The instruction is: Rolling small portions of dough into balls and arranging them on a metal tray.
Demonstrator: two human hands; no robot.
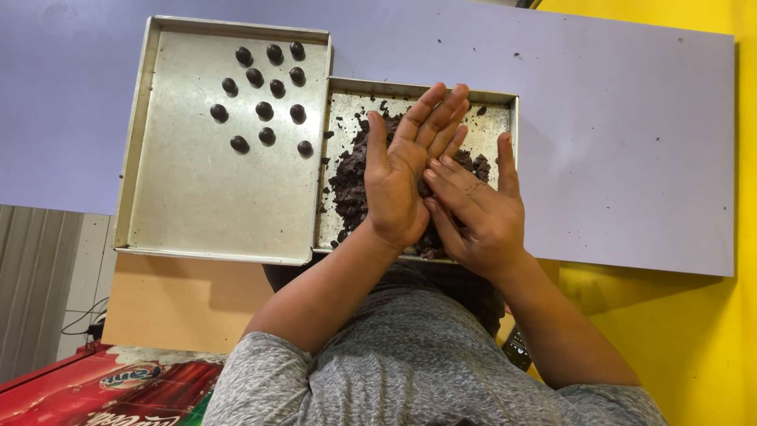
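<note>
My left hand [400, 177] and my right hand [479, 217] are pressed palm to palm, fingers stretched out, over a small metal tray [498, 110]. The tray holds a heap of dark brown crumbly dough [351, 181]. Whatever lies between my palms is hidden. To the left, touching that tray, is a larger metal tray [197, 197] with several small dark dough balls [265, 87] in rows at its far right corner.
Both trays rest on a pale lilac board [631, 158] that lies over a yellow surface [710, 339]. Dark crumbs dot the board. A red box [110, 386] and a cable are on the floor at lower left.
</note>
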